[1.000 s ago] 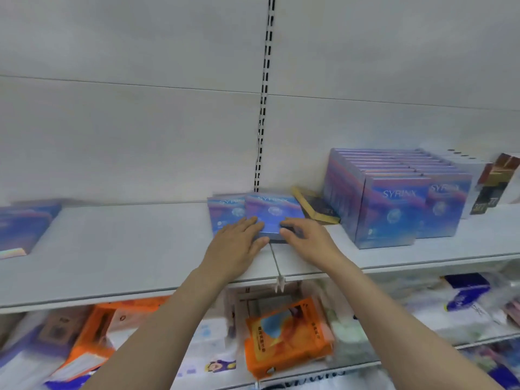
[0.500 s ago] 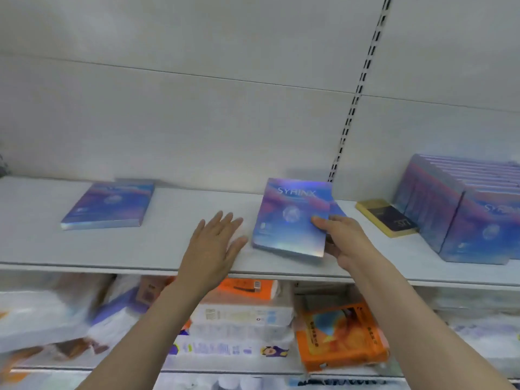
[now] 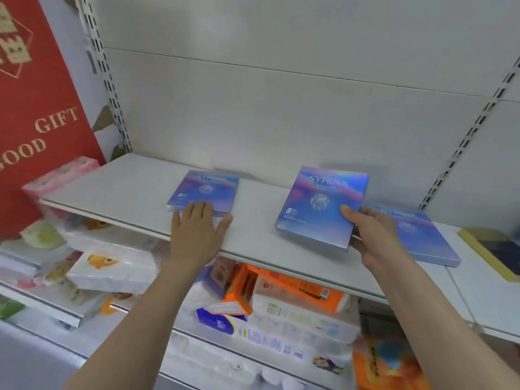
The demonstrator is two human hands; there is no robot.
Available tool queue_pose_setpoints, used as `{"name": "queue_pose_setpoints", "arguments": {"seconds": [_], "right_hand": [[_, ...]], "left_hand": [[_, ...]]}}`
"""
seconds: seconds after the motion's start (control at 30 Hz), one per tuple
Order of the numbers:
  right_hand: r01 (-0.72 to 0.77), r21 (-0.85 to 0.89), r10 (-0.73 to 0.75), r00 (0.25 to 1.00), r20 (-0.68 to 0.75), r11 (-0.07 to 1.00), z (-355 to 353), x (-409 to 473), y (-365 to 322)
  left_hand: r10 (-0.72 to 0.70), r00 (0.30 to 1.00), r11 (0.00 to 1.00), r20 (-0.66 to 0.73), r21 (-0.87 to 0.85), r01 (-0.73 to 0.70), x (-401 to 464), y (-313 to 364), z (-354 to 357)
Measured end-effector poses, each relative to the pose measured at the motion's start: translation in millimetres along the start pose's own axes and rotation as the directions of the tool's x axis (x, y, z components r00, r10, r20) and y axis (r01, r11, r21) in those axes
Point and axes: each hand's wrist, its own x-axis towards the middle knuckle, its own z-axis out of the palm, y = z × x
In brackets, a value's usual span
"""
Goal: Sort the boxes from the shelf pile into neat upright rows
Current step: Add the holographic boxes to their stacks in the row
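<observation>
Three flat blue-purple SYRINX boxes are on the white shelf (image 3: 118, 192). My right hand (image 3: 374, 237) grips the lifted box (image 3: 318, 204) by its right edge, thumb on the front, and tilts it above the shelf. Behind that hand another box (image 3: 422, 237) lies flat. Further left a third box (image 3: 205, 190) lies flat; my left hand (image 3: 197, 229) reaches it with straight, spread fingers, the fingertips touching its near edge.
A yellow-edged dark box (image 3: 495, 251) lies at the far right of the shelf. A red gift bag (image 3: 33, 114) and a pink pack (image 3: 59, 175) stand at the left. The lower shelf holds tissue packs (image 3: 112, 268) and orange packets (image 3: 295, 288).
My view has swung left, so the upright row of boxes is out of sight. My right hand has carried the lifted box leftward. My left hand has reached the flat left box.
</observation>
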Motion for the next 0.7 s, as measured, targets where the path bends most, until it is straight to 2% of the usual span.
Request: {"name": "queue_pose_setpoints", "arguments": {"seconds": [0.17, 0.27, 0.37, 0.5, 0.6, 0.7], "right_hand": [[0.003, -0.007, -0.002, 0.999, 0.049, 1.0, 14.8, 0.3, 2.9], [0.0, -0.01, 0.001, 0.998, 0.064, 1.0, 21.4, -0.1, 4.9], [-0.003, -0.012, 0.003, 0.997, 0.072, 1.0, 26.4, -2.0, 6.8], [-0.001, -0.012, 0.002, 0.997, 0.078, 1.0, 25.4, -4.0, 9.8], [-0.002, -0.01, 0.003, 0.997, 0.074, 1.0, 22.8, -5.1, 12.1], [0.002, -0.012, -0.001, 0.997, 0.075, 1.0, 18.7, -5.8, 14.0]], "left_hand": [[0.105, 0.952, 0.992, -0.287, -0.031, -0.119, -56.0, 18.6, -14.7], [0.06, 0.94, 0.993, -0.336, -0.073, -0.09, -66.9, 22.1, -20.9], [-0.068, 0.955, 0.989, -0.29, -0.144, 0.027, -65.3, 21.4, -20.3], [-0.256, 0.953, 0.961, -0.161, -0.152, 0.232, -66.6, 15.1, -18.3], [-0.374, 0.927, 0.86, 0.0, -0.374, 0.347, -70.0, 11.5, -17.7], [-0.416, 0.9, 0.773, 0.126, -0.471, 0.424, -69.9, 9.7, -23.3]]}}
